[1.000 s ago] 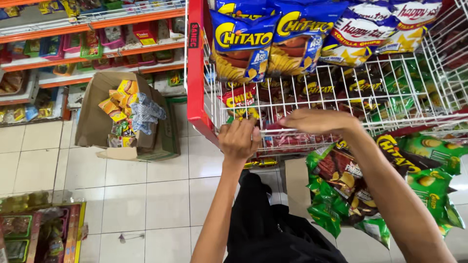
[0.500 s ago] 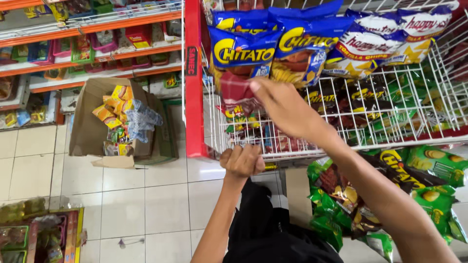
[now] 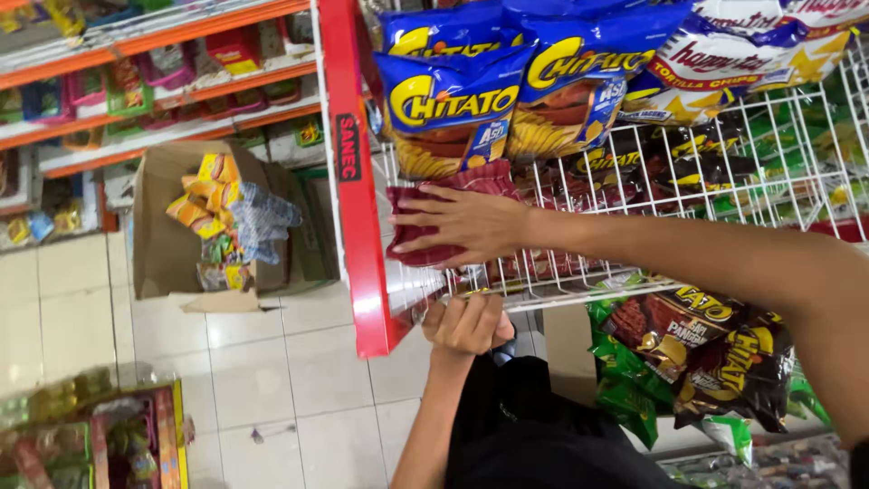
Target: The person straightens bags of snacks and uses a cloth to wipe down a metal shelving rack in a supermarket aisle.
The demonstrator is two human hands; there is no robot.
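R hand (image 3: 466, 226) lies flat and open, fingers spread, palm pressing a dark red snack bag (image 3: 425, 222) against the front of the white wire rack (image 3: 688, 195). L hand (image 3: 466, 324) sits just below it, curled into a fist around the rack's lower front wire, gripping nothing else.

Doing it well, as I judge it: keep the L fist steady on the wire as a brace, push w/ the flat palm rather than fingertips so the bag doesn't crumple, and ease it in under the blue chip bags (image 3: 507, 91) overhanging just above the R hand.

Edges: red shelf post (image 3: 355, 181) stands right beside the R fingertips, so little room that way. Open tiled floor (image 3: 262, 380) lies below and out past the L hand; a cardboard box (image 3: 217, 226) of packets sits well beyond the post. Brown and green bags (image 3: 697, 353) hang beneath the R forearm.
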